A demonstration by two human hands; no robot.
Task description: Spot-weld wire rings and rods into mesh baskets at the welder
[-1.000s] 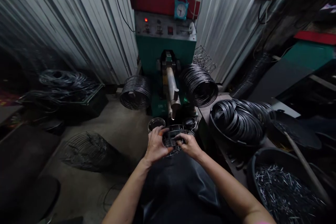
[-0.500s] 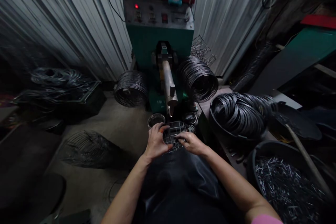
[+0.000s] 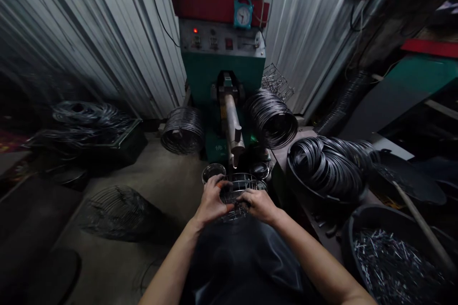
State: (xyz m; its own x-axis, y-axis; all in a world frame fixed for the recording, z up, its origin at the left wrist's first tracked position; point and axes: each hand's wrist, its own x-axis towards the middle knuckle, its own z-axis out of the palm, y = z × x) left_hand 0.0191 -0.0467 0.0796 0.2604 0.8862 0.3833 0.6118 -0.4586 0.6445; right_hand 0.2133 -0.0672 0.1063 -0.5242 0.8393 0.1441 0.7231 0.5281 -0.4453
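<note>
A small round wire basket (image 3: 243,182) of thin metal rods is held low in front of the welding machine (image 3: 223,59). My left hand (image 3: 213,200) grips its left side, fingers over the top and thumb at the near side, with orange coverings on some fingertips. Over the basket's near right part, my right hand (image 3: 260,204) is closed in a pinch with darkened fingertips. What it pinches is too small and dark to make out. Just beyond the basket, the machine's electrode arm (image 3: 234,124) points down toward it, with a bright spot at the tip.
Bundles of wire rings hang at the machine's left (image 3: 183,129) and right (image 3: 272,118). A tub of wire rings (image 3: 329,164) and a bucket of short metal rods (image 3: 393,262) stand at right. A wire cage (image 3: 118,212) lies on the floor at left; a clock (image 3: 243,13) sits above the panel.
The view has tilted up a little, so the scene sits lower. Both hands stay at the basket; the right hand has shifted slightly, its fingers still pinched.
</note>
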